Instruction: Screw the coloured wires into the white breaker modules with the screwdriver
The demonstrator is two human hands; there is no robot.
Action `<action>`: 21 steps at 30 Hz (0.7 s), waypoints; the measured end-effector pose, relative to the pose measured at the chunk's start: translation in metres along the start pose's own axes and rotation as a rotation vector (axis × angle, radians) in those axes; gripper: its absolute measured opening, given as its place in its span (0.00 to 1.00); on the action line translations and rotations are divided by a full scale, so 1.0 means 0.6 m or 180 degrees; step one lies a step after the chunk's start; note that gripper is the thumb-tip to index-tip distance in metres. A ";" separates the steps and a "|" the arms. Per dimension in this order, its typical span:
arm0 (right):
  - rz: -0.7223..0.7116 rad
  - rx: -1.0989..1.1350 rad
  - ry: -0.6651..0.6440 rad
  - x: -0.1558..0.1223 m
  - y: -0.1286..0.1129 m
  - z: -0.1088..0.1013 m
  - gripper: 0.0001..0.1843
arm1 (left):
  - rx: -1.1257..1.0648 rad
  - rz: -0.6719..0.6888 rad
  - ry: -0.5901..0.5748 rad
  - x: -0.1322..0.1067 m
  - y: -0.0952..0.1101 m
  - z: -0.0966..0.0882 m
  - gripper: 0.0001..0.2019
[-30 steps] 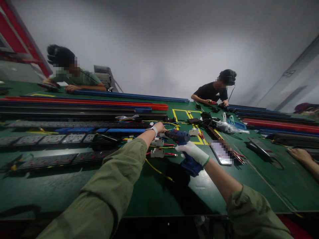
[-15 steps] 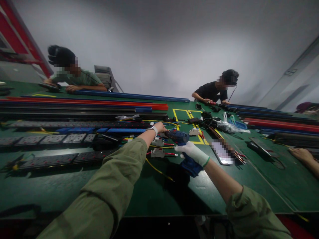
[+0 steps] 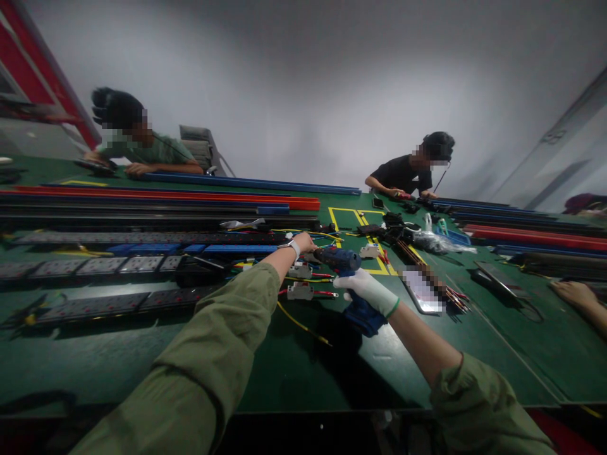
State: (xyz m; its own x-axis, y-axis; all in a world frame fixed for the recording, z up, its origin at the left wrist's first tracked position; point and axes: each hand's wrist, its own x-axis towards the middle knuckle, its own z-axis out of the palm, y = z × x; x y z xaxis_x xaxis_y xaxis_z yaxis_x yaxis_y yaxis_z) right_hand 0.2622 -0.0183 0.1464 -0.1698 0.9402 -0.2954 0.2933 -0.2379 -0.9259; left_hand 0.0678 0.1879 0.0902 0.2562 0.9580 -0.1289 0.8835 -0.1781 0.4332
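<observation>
My right hand (image 3: pixel 368 289), in a white glove with a green cuff, is wrapped round the grip of a blue cordless drill (image 3: pixel 339 259). The drill points left, its nose close to the fingers of my left hand (image 3: pixel 305 242). That bare hand, with a white band at the wrist, is closed; what its fingers pinch is hidden. Just below it lies a small white circuit breaker (image 3: pixel 300 270) with wires. Nearer to me is a second circuit breaker (image 3: pixel 300 291), its red wire reaching right to a metal end. A yellow wire (image 3: pixel 303 324) trails across the green table.
Black socket strips (image 3: pixel 104 308) lie to the left, with orange (image 3: pixel 303 203) and blue rails behind. At right are a phone-like slab (image 3: pixel 421 291), bundled wires and a plastic bag (image 3: pixel 436 241). Two people (image 3: pixel 164 151) (image 3: pixel 408 174) sit across the table; another person's hand (image 3: pixel 573 294) rests far right.
</observation>
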 end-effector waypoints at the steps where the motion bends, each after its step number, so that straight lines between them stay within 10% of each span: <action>1: -0.0006 -0.0059 0.0007 0.000 -0.001 -0.001 0.13 | -0.0006 0.0005 -0.0003 0.001 -0.001 0.001 0.12; 21: -0.0072 0.0088 -0.0034 0.003 0.008 -0.002 0.13 | -0.0165 0.0089 0.0005 -0.007 -0.002 -0.004 0.12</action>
State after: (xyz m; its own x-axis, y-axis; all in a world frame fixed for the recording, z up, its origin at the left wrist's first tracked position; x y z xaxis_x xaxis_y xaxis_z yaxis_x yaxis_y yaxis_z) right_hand 0.2644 -0.0173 0.1419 -0.1862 0.9427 -0.2768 0.2632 -0.2235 -0.9385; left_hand 0.0647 0.1848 0.0926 0.2799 0.9531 -0.1149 0.8546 -0.1928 0.4821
